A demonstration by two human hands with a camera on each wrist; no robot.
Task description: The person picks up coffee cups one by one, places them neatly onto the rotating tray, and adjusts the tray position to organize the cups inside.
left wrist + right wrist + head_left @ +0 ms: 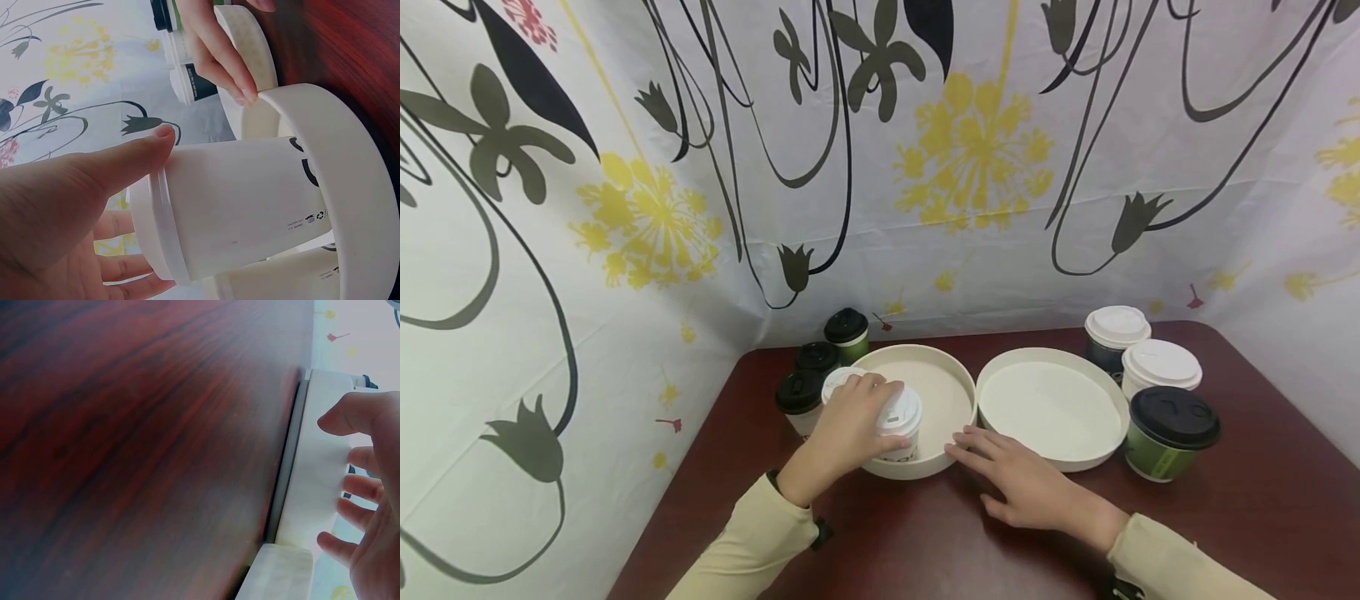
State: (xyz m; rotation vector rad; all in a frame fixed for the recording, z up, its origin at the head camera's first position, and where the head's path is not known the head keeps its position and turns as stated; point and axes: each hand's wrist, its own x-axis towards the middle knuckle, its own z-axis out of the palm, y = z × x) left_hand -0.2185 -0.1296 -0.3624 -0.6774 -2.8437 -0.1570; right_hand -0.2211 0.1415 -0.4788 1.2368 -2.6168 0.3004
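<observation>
In the head view my left hand (pixel 847 423) grips a white paper cup (pixel 244 209) by its white lid (pixel 901 408), inside the left round cream tray (pixel 938 377). The left wrist view has the thumb on the lid's near edge and the fingers around its other side; the cup's base lies behind the tray wall. A second white-lidded cup (pixel 281 276) stands beside it, partly hidden by my hand in the head view. My right hand (pixel 1026 483) is spread with loosely extended fingers, its fingertips right at the left tray's rim.
Another round cream tray (pixel 1051 404) sits against the first on its right. Black-lidded cups (pixel 800 393) stand left of the trays. To the right are two white-lidded cups (pixel 1162 367) and a green cup with a black lid (pixel 1165 450). A patterned curtain (pixel 880 208) hangs behind the table.
</observation>
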